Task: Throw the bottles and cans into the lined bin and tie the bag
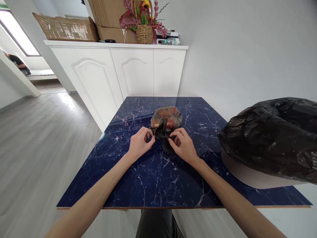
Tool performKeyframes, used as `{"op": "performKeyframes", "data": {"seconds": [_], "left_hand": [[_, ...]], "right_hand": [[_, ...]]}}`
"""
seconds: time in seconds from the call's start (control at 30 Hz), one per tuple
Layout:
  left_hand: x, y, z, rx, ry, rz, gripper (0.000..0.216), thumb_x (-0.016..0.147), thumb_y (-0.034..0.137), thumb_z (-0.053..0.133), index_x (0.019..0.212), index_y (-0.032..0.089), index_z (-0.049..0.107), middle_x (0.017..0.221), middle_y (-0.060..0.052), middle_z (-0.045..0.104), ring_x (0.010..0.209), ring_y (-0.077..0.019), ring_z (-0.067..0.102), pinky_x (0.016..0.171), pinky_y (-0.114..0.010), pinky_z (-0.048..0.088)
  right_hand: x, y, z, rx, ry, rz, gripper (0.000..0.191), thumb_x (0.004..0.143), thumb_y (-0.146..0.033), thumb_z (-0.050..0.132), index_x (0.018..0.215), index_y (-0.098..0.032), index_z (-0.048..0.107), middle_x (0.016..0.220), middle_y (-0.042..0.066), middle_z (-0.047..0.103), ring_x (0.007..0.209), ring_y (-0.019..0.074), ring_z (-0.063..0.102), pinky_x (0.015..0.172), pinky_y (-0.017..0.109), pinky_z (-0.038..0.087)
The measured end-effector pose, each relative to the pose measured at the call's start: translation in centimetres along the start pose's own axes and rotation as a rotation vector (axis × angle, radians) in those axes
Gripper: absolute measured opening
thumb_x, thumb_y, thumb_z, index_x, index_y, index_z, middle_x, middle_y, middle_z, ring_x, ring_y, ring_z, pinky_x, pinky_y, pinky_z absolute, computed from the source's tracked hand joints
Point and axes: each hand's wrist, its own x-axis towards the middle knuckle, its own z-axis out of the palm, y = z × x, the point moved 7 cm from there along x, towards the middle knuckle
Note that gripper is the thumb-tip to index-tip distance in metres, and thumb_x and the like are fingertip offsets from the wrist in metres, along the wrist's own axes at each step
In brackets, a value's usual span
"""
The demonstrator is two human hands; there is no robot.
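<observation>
A small thin black plastic bag (pixel 166 118) lies on the blue marbled table (pixel 138 185), with reddish-orange contents showing through it. Its gathered neck points toward me. My left hand (pixel 140 142) pinches the left side of that bunched plastic, fingers curled. My right hand (pixel 183 145) pinches the right side, fingers closed on the plastic. Both hands sit just in front of the bag, a few centimetres apart.
A bin lined with a large black bag (pixel 272 135) stands at the table's right edge. Behind the table runs a white cabinet (pixel 128 72) carrying cardboard boxes (pixel 66 29), a flower basket (pixel 145 31) and a bottle. Grey wooden floor lies to the left.
</observation>
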Motion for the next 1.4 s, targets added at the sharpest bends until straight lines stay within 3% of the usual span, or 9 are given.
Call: {"op": "performKeyframes", "data": {"seconds": [0.17,0.3,0.73,0.8,0.93,1.0,1.13,1.27,1.4], "left_hand": [[-0.3,0.4,0.5,0.045,-0.090,0.114,0.029,0.104,0.042,0.064,0.125,0.023,0.060,0.088,0.002,0.066,0.059,-0.0117,0.057,0.057,-0.025,0.039],[-0.4,0.6,0.8,0.099,-0.108,0.187,0.020,0.110,0.040,0.056,0.112,0.023,0.067,0.089,-0.001,0.069,0.062,-0.0123,0.061,0.058,-0.026,0.038],[0.1,-1.3,0.0,-0.098,0.049,-0.108,0.019,0.104,0.036,0.062,0.090,0.023,0.060,0.072,0.004,0.060,0.060,-0.0138,0.056,0.063,-0.027,0.043],[0.0,-1.3,0.2,-0.125,0.016,-0.113,0.014,0.101,0.037,0.065,0.101,0.024,0.060,0.076,0.005,0.061,0.059,-0.0129,0.056,0.062,-0.027,0.044],[-0.2,-0.6,0.6,-0.091,-0.059,-0.033,0.042,0.093,0.033,0.072,0.129,0.025,0.051,0.093,0.003,0.065,0.060,-0.0113,0.058,0.061,-0.025,0.045],[-0.2,-0.2,0.7,-0.007,-0.085,0.039,0.036,0.093,0.033,0.069,0.126,0.025,0.055,0.101,0.000,0.066,0.064,-0.0120,0.059,0.060,-0.025,0.044],[-0.3,0.0,0.9,0.109,-0.109,0.098,0.019,0.093,0.033,0.066,0.107,0.023,0.058,0.109,-0.005,0.066,0.065,-0.0128,0.057,0.058,-0.027,0.041],[-0.2,-0.3,0.7,0.109,-0.071,0.035,0.013,0.091,0.027,0.063,0.100,0.024,0.054,0.099,-0.002,0.064,0.066,-0.0133,0.056,0.060,-0.027,0.040],[-0.2,-1.3,0.4,0.011,0.005,-0.130,0.020,0.091,0.025,0.064,0.107,0.025,0.052,0.077,0.005,0.057,0.061,-0.0148,0.056,0.062,-0.028,0.041]], "right_hand": [[-0.3,-0.5,0.9,-0.023,-0.125,-0.089,0.022,0.107,-0.033,0.061,0.128,-0.028,0.065,0.115,0.007,0.064,0.065,0.0127,0.061,0.062,0.031,0.054],[-0.2,-0.3,0.8,-0.045,-0.097,-0.088,0.011,0.107,-0.033,0.062,0.111,-0.026,0.069,0.113,0.007,0.064,0.065,0.0124,0.060,0.063,0.031,0.054],[0.3,0.4,-1.0,0.044,0.134,0.072,0.015,0.106,-0.038,0.062,0.099,-0.025,0.065,0.102,0.005,0.063,0.063,0.0134,0.060,0.059,0.031,0.053],[0.3,0.3,-0.9,0.056,0.113,0.058,0.011,0.105,-0.036,0.062,0.101,-0.025,0.064,0.105,0.006,0.063,0.063,0.0130,0.060,0.059,0.031,0.054],[0.1,-0.6,-0.1,0.053,-0.011,-0.025,0.018,0.103,-0.029,0.063,0.120,-0.026,0.064,0.126,0.010,0.061,0.067,0.0123,0.063,0.061,0.031,0.057],[-0.1,-1.1,0.4,0.008,-0.064,-0.084,0.021,0.104,-0.028,0.063,0.124,-0.028,0.066,0.132,0.012,0.059,0.072,0.0135,0.065,0.063,0.033,0.059],[-0.4,-1.1,0.9,-0.076,-0.116,-0.144,0.011,0.105,-0.033,0.064,0.111,-0.027,0.071,0.133,0.013,0.057,0.079,0.0169,0.067,0.062,0.034,0.059],[-0.5,-1.0,1.1,-0.093,-0.141,-0.145,0.009,0.103,-0.034,0.067,0.103,-0.025,0.070,0.133,0.013,0.055,0.081,0.0170,0.067,0.059,0.032,0.057],[-0.3,-1.2,0.8,-0.032,-0.103,-0.121,0.011,0.105,-0.034,0.064,0.102,-0.025,0.070,0.124,0.011,0.057,0.074,0.0143,0.064,0.061,0.032,0.056]]}}
